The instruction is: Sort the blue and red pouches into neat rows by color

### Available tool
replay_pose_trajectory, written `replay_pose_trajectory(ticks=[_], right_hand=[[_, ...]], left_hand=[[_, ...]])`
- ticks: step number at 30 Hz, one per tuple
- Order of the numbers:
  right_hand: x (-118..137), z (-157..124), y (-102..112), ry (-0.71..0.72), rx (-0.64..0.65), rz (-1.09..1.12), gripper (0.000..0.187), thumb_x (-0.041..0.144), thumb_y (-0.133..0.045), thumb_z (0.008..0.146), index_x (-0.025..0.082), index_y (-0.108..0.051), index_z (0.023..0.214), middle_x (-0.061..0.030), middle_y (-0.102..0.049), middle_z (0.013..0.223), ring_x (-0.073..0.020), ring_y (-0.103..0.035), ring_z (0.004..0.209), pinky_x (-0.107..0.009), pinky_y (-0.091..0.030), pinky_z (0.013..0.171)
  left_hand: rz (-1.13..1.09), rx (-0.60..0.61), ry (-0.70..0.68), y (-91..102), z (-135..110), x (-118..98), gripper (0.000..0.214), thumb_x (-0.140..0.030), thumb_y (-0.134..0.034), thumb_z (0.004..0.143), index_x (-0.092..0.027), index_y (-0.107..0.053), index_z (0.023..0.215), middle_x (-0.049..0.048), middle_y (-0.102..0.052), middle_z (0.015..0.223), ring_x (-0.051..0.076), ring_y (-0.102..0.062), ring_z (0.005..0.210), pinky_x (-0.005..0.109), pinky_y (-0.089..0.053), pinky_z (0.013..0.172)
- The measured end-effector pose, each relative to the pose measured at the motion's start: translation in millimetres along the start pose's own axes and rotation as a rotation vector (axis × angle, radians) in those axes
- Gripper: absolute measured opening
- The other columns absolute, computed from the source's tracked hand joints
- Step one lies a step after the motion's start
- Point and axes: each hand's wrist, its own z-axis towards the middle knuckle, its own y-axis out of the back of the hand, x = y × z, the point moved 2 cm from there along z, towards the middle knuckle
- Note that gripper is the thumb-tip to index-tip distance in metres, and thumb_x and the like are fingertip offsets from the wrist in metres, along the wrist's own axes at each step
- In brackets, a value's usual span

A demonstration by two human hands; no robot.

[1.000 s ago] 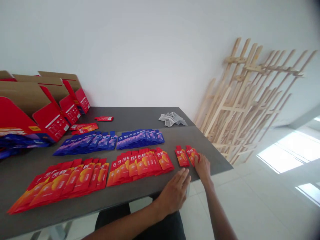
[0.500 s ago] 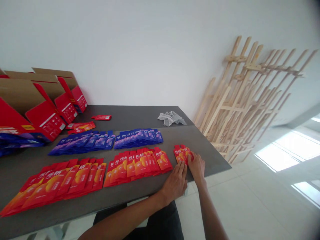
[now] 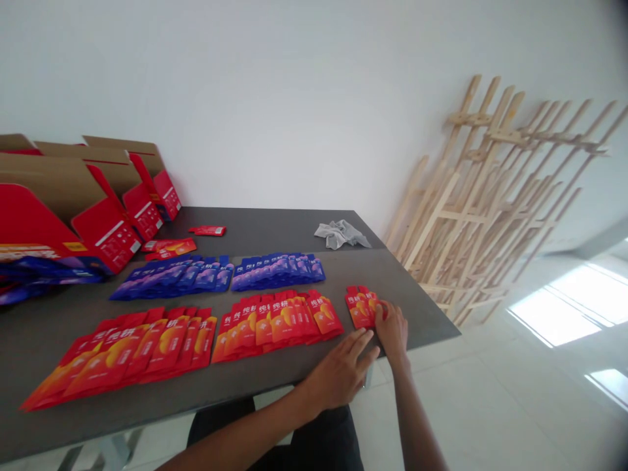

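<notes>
A small fanned set of red-orange pouches (image 3: 360, 309) lies near the table's right end. My right hand (image 3: 392, 332) grips the right edge of this set, its curled fingers covering part of the last pouch. Just in front of the set is my left hand (image 3: 341, 369), fingers stretched out and holding nothing. To its left, a longer overlapping row of red-orange pouches (image 3: 277, 322) lies flat, with another red-orange row (image 3: 127, 347) farther left. Behind them are two rows of blue pouches, one in the middle (image 3: 279, 270) and one to the left (image 3: 171, 276).
Open red cardboard boxes (image 3: 105, 242) stand at the table's left, the front one with blue pouches inside. Loose red packets (image 3: 171, 247) lie beside them. A crumpled clear plastic bag (image 3: 341, 234) rests at the back right. Wooden easels (image 3: 471, 209) lean against the wall beyond the table (image 3: 265, 229).
My left hand has drawn back off the small set of red pouches, towards the table's front edge. My right hand stays at the set's right edge. The view has shifted slightly.
</notes>
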Motion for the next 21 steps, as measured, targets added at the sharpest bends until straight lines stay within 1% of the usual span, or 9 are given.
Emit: replay_pose_trajectory(ticks=[2, 5, 8, 11, 12, 14, 16, 18, 21], right_hand=[[-7.4, -0.6, -2.8, 0.028, -0.047, 0.046, 0.051, 0.043, -0.034, 0.103, 0.012, -0.069, 0.123, -0.0177, -0.068, 0.113, -0.0291, -0.061, 0.101, -0.040, -0.043, 0.091], [-21.4, -0.2, -7.5, 0.071, -0.116, 0.134, 0.056, 0.050, -0.036, 0.099, 0.010, -0.069, 0.122, -0.0170, -0.067, 0.102, -0.0301, -0.060, 0.094, -0.042, -0.045, 0.088], [-32.2, 2.3, -10.9, 0.104, -0.179, 0.189, 0.059, 0.056, -0.039, 0.098, 0.010, -0.068, 0.122, -0.0168, -0.065, 0.097, -0.0317, -0.059, 0.094, -0.044, -0.045, 0.088], [-35.5, 4.0, -11.4, 0.123, -0.211, 0.203, 0.061, 0.058, -0.040, 0.096, 0.009, -0.066, 0.122, -0.0186, -0.065, 0.100, -0.0346, -0.058, 0.100, -0.047, -0.045, 0.090], [-35.3, 4.1, -10.9, 0.123, -0.217, 0.204, 0.061, 0.058, -0.040, 0.096, 0.009, -0.066, 0.122, -0.0188, -0.065, 0.100, -0.0352, -0.058, 0.101, -0.048, -0.045, 0.090], [-34.3, 3.8, -9.7, 0.116, -0.219, 0.205, 0.060, 0.057, -0.041, 0.095, 0.009, -0.066, 0.122, -0.0184, -0.064, 0.099, -0.0357, -0.057, 0.101, -0.048, -0.045, 0.091], [-33.4, 3.5, -8.6, 0.106, -0.213, 0.204, 0.059, 0.056, -0.042, 0.094, 0.009, -0.066, 0.122, -0.0178, -0.065, 0.098, -0.0359, -0.057, 0.100, -0.049, -0.045, 0.090], [-33.2, 3.5, -7.8, 0.097, -0.207, 0.206, 0.057, 0.054, -0.044, 0.093, 0.010, -0.065, 0.122, -0.0173, -0.065, 0.097, -0.0360, -0.057, 0.101, -0.049, -0.045, 0.091], [-33.6, 3.8, -6.9, 0.092, -0.215, 0.217, 0.055, 0.053, -0.045, 0.093, 0.011, -0.065, 0.121, -0.0168, -0.065, 0.096, -0.0354, -0.057, 0.101, -0.049, -0.044, 0.093]], left_hand=[[0.039, -0.047, -0.019, 36.8, -30.1, 10.7, 0.049, -0.023, -0.055, 0.098, -0.018, -0.054, 0.147, 0.0133, -0.045, 0.163, 0.028, -0.038, 0.154, 0.043, -0.036, 0.126], [0.156, -0.213, 0.075, 103.5, -95.0, 51.0, 0.044, -0.011, -0.053, 0.093, -0.023, -0.064, 0.134, 0.0089, -0.063, 0.145, 0.025, -0.052, 0.139, 0.044, -0.043, 0.120], [0.339, -0.423, 0.364, 172.8, -185.3, 112.7, 0.036, -0.008, -0.050, 0.094, -0.023, -0.070, 0.119, 0.0080, -0.070, 0.123, 0.023, -0.061, 0.121, 0.042, -0.049, 0.110], [0.545, -0.475, 0.746, 231.7, -290.9, 176.6, 0.026, -0.018, -0.049, 0.095, -0.021, -0.069, 0.111, 0.0054, -0.067, 0.116, 0.023, -0.060, 0.114, 0.047, -0.048, 0.108], [0.602, -0.527, 0.890, 248.8, -326.5, 195.5, 0.025, -0.021, -0.048, 0.094, -0.020, -0.068, 0.109, 0.0047, -0.066, 0.111, 0.023, -0.059, 0.111, 0.049, -0.047, 0.108], [0.664, -0.572, 1.143, 276.3, -390.8, 227.9, 0.023, -0.026, -0.050, 0.085, -0.017, -0.068, 0.097, 0.0042, -0.060, 0.089, 0.024, -0.056, 0.098, 0.056, -0.045, 0.106], [0.618, -0.547, 1.384, 294.7, -442.5, 252.5, 0.017, -0.027, -0.054, 0.075, -0.017, -0.063, 0.084, 0.0015, -0.047, 0.073, 0.023, -0.050, 0.087, 0.060, -0.045, 0.104], [0.536, -0.499, 1.482, 306.3, -476.3, 267.5, 0.013, -0.028, -0.056, 0.067, -0.019, -0.058, 0.077, -0.0015, -0.036, 0.067, 0.021, -0.042, 0.078, 0.061, -0.043, 0.104], [0.435, -0.475, 1.457, 316.5, -494.0, 274.7, 0.015, -0.032, -0.058, 0.064, -0.021, -0.054, 0.073, -0.0043, -0.030, 0.065, 0.018, -0.033, 0.069, 0.065, -0.039, 0.106]])
